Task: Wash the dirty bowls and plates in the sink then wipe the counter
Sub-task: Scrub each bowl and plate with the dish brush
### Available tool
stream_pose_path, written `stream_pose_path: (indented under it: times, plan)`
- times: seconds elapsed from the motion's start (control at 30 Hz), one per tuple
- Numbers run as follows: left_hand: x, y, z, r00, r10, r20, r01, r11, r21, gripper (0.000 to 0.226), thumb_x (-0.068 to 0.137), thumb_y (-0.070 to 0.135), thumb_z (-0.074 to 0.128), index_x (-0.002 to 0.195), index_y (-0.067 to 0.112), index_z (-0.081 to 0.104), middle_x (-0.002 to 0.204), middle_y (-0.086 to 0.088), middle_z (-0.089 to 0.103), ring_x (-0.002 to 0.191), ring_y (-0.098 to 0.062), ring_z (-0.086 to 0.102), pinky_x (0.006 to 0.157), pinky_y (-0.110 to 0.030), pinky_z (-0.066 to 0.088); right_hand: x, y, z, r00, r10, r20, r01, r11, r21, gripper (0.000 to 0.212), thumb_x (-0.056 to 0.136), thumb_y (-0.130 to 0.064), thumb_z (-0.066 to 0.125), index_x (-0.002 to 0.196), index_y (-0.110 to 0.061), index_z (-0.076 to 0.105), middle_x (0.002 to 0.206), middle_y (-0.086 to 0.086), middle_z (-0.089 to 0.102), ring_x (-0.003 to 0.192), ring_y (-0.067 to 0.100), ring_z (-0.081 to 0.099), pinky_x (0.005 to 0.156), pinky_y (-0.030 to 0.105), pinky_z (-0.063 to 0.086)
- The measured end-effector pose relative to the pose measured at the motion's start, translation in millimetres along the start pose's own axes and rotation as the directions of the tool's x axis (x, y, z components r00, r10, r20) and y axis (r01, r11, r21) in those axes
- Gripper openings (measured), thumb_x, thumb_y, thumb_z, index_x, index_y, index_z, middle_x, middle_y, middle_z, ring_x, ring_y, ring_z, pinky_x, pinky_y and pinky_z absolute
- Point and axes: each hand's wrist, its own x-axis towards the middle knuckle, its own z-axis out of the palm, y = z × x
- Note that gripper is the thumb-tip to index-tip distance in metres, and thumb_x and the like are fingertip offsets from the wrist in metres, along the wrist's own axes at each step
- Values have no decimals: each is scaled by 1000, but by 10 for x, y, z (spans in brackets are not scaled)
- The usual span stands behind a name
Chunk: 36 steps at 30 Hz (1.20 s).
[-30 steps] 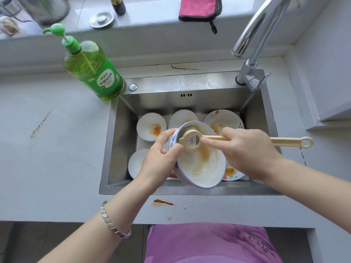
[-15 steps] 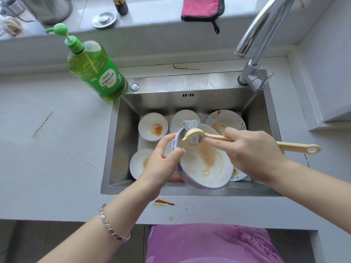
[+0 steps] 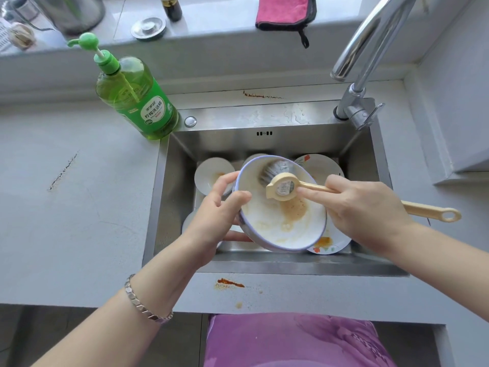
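Over the steel sink (image 3: 169, 207) my left hand (image 3: 217, 215) grips the left rim of a white bowl with a blue edge (image 3: 267, 229), tilted toward me and smeared with orange sauce. My right hand (image 3: 362, 210) holds the beige handle of a dish brush (image 3: 283, 185), forefinger stretched along it. The brush head lies against the bowl's upper inside wall. Below in the sink lie a small stained bowl (image 3: 209, 173) at the left and flowered plates (image 3: 322, 165), one with sauce (image 3: 328, 243) at the front right. Other dishes are mostly hidden by the held bowl.
A green dish soap pump bottle (image 3: 135, 99) stands at the sink's back left corner. The tap (image 3: 360, 67) rises at the back right. A pink cloth (image 3: 285, 10) hangs on the ledge behind. Sauce stains mark the counter at the front (image 3: 230, 283), back (image 3: 262, 95) and left (image 3: 63, 172).
The bowl has tipped more level and open toward me. The brush head moved from the bowl's left rim up and right along the inner wall.
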Motion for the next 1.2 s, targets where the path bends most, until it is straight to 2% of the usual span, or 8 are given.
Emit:
stream_pose_path:
  times: [0.1, 0.2, 0.43, 0.53, 0.73, 0.93, 1.07, 1.2]
  plan:
    - [19, 2, -58, 1000, 18, 15, -18, 1000, 9, 34, 93, 14, 47, 122, 33, 48, 74, 7, 67, 63, -12, 65, 54, -32, 55, -29, -2, -2, 999, 31, 34, -32, 999, 24, 50, 58, 1, 59, 98, -25, 75, 53, 0, 36, 40, 20, 13, 41, 14, 6]
    - [30, -42, 3, 997, 4, 71, -6, 999, 38, 33, 90, 19, 53, 118, 36, 49, 68, 10, 69, 64, -11, 66, 56, -32, 56, 78, -123, 27, 998, 0, 60, -5, 996, 94, 51, 59, 1, 59, 98, -28, 74, 53, 0, 41, 30, 24, 26, 33, 17, 20]
    - [70, -53, -57, 995, -34, 94, 30, 999, 42, 26, 96, 26, 39, 113, 39, 52, 108, -3, 64, 87, -23, 64, 55, -35, 56, 169, -61, -81, 921, -389, -11, 386, 909, 158, 55, 83, 0, 31, 102, -30, 73, 59, 2, 48, 35, 20, 34, 38, 18, 20]
    - [69, -61, -54, 991, -62, 115, 59, 998, 33, 24, 91, 34, 44, 112, 39, 54, 111, -5, 64, 87, -24, 64, 52, -32, 54, 260, 20, -101, 882, -470, -1, 468, 879, 93, 62, 89, -2, 18, 103, -31, 72, 60, 1, 48, 37, 19, 38, 37, 19, 21]
    - [37, -81, -150, 983, -120, 138, 131, 989, -73, 42, 73, 41, 43, 113, 38, 55, 117, -4, 64, 103, -32, 63, 58, -35, 57, 368, 167, -193, 960, -270, 71, 270, 963, 2, 46, 75, -8, 42, 101, -29, 73, 56, 3, 47, 33, 22, 30, 37, 18, 17]
    - [32, -174, -137, 996, -72, -48, 72, 997, -7, 28, 91, 26, 48, 117, 35, 52, 109, -6, 60, 81, -24, 58, 53, -30, 54, 176, 230, -213, 957, -150, 250, 133, 988, 82, 43, 64, -8, 59, 94, -35, 75, 52, -6, 33, 38, 18, 16, 46, 10, 1]
    - [43, -171, -115, 989, -52, -142, 50, 999, -14, 34, 92, 22, 47, 125, 32, 50, 106, -3, 59, 75, -19, 59, 51, -30, 55, 11, 17, -221, 877, -71, 475, 66, 997, 29, 54, 88, -15, 45, 128, -52, 44, 68, -5, 37, 55, 22, 35, 42, 25, 14]
    - [40, -150, -17, 991, -30, -131, 31, 999, 5, 33, 92, 17, 47, 122, 30, 52, 83, 0, 60, 55, -8, 58, 48, -29, 54, 150, -146, -153, 907, -87, 412, 82, 996, 31, 55, 78, -10, 53, 116, -51, 55, 58, -7, 18, 42, 18, 20, 41, 24, 6]
